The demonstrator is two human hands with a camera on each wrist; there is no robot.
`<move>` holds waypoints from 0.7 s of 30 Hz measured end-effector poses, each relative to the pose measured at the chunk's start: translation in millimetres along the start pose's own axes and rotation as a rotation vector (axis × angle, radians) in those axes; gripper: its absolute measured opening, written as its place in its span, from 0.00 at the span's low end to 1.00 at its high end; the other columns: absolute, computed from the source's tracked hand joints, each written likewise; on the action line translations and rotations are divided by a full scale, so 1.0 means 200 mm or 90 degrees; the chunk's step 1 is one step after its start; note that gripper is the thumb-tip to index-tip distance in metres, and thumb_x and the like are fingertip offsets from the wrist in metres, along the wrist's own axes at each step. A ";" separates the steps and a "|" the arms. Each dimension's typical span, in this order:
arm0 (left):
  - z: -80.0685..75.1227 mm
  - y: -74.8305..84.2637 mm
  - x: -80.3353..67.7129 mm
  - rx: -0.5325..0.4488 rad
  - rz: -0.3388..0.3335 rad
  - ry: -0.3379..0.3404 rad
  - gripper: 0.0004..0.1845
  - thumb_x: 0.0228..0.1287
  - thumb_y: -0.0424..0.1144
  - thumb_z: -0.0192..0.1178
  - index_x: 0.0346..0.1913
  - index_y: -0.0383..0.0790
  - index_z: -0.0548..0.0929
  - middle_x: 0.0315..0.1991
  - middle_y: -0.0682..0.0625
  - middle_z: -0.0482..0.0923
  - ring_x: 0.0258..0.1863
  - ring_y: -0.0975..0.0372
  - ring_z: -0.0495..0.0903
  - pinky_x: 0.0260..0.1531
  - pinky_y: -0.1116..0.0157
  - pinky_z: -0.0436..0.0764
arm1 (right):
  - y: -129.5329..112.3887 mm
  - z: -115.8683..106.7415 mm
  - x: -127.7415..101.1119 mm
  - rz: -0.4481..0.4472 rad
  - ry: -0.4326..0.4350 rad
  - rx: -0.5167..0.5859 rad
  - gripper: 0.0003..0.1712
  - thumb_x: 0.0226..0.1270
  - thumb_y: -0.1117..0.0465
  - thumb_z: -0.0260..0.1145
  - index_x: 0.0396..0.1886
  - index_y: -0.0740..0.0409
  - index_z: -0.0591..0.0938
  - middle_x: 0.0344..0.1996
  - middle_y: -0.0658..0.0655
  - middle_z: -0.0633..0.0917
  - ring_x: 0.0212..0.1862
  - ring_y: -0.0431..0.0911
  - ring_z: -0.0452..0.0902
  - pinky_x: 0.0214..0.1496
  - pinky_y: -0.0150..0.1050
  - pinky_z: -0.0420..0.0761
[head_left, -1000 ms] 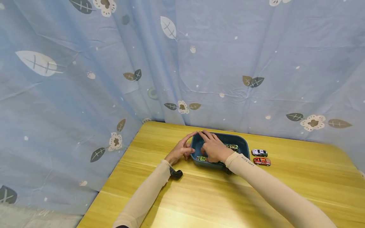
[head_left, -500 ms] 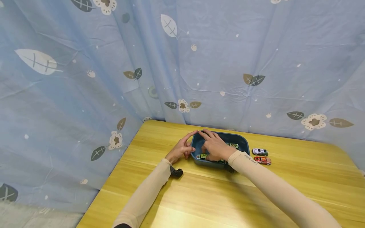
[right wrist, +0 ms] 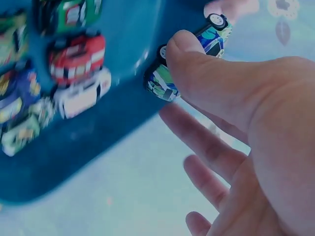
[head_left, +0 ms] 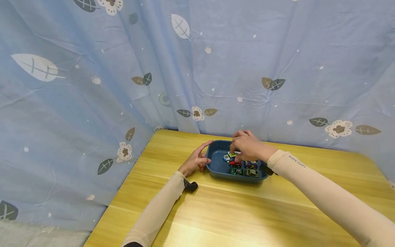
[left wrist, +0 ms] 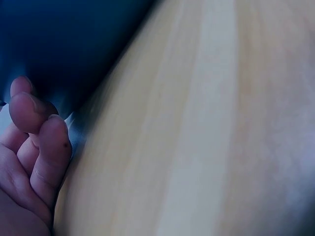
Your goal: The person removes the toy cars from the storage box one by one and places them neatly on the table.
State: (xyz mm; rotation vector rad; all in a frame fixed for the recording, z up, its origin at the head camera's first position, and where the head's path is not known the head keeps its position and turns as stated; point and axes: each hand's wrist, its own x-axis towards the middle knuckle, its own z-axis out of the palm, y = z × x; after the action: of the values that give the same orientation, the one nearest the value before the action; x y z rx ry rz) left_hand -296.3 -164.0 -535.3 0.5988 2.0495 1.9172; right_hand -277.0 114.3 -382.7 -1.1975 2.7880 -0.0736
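A dark blue tray [head_left: 217, 172] sits on the wooden table [head_left: 216, 212] near the curtain. My right hand [head_left: 236, 151] hovers over the tray's far side and pinches a small blue, green and white toy car [head_left: 229, 157] between thumb and fingers. In the right wrist view the right hand [right wrist: 194, 34] holds the same toy car [right wrist: 160, 83] above the tray [right wrist: 98, 132]. Several toy cars [head_left: 243, 168] lie in rows in the tray's right half. My left hand [head_left: 195, 161] rests against the tray's left wall, index finger straight along the rim.
A blue curtain [head_left: 92, 85] with leaf and flower prints hangs close behind and to the left of the table. The left wrist view shows loosely curled fingers [left wrist: 37, 142] beside the tray wall [left wrist: 64, 44] and bare wood [left wrist: 197, 123].
My right hand has risen from the tray's near left part to its far side and now pinches a toy car. The two cars seen right of the tray are hidden behind my arm.
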 end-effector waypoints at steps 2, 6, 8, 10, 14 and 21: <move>0.00 0.00 0.00 0.001 -0.001 0.000 0.49 0.63 0.26 0.60 0.85 0.60 0.61 0.19 0.52 0.69 0.17 0.60 0.69 0.18 0.66 0.76 | 0.03 -0.03 -0.04 0.010 0.004 -0.003 0.13 0.63 0.52 0.80 0.48 0.42 0.92 0.49 0.46 0.90 0.71 0.58 0.67 0.75 0.67 0.59; 0.00 0.00 0.01 0.002 -0.003 0.001 0.49 0.63 0.26 0.60 0.84 0.62 0.61 0.19 0.52 0.69 0.17 0.60 0.68 0.18 0.66 0.76 | 0.08 -0.09 -0.11 0.032 -0.001 0.002 0.14 0.63 0.53 0.80 0.48 0.44 0.91 0.42 0.46 0.89 0.65 0.56 0.70 0.72 0.67 0.59; 0.01 0.01 0.01 0.002 -0.004 0.000 0.48 0.63 0.26 0.60 0.84 0.63 0.61 0.19 0.52 0.69 0.17 0.60 0.68 0.18 0.65 0.75 | 0.11 -0.11 -0.16 0.041 -0.005 -0.003 0.14 0.64 0.53 0.80 0.48 0.45 0.91 0.39 0.46 0.88 0.62 0.55 0.71 0.71 0.67 0.60; 0.01 0.01 0.01 0.001 -0.007 -0.002 0.48 0.63 0.26 0.60 0.84 0.63 0.61 0.19 0.52 0.69 0.17 0.59 0.68 0.18 0.65 0.75 | 0.13 -0.13 -0.20 0.056 -0.007 -0.008 0.14 0.63 0.53 0.80 0.48 0.45 0.91 0.39 0.46 0.88 0.60 0.55 0.72 0.70 0.67 0.61; 0.01 0.01 0.01 -0.002 -0.004 -0.008 0.49 0.63 0.26 0.60 0.85 0.59 0.59 0.19 0.52 0.69 0.17 0.60 0.67 0.18 0.65 0.74 | 0.17 -0.17 -0.28 0.074 0.000 -0.016 0.13 0.61 0.53 0.81 0.46 0.44 0.92 0.37 0.44 0.89 0.55 0.52 0.72 0.66 0.66 0.64; 0.00 0.00 0.00 -0.010 -0.007 -0.002 0.49 0.63 0.24 0.59 0.84 0.62 0.61 0.19 0.49 0.66 0.17 0.59 0.66 0.18 0.65 0.74 | 0.26 -0.16 -0.40 0.075 0.023 -0.034 0.13 0.60 0.53 0.82 0.44 0.45 0.92 0.35 0.42 0.89 0.48 0.49 0.71 0.56 0.62 0.71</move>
State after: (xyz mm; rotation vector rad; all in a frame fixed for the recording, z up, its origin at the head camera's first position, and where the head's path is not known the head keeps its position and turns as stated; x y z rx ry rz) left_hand -295.8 -163.6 -535.0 0.5846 2.0294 1.9227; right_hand -263.3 208.3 -349.5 -1.0498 2.9022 -0.0112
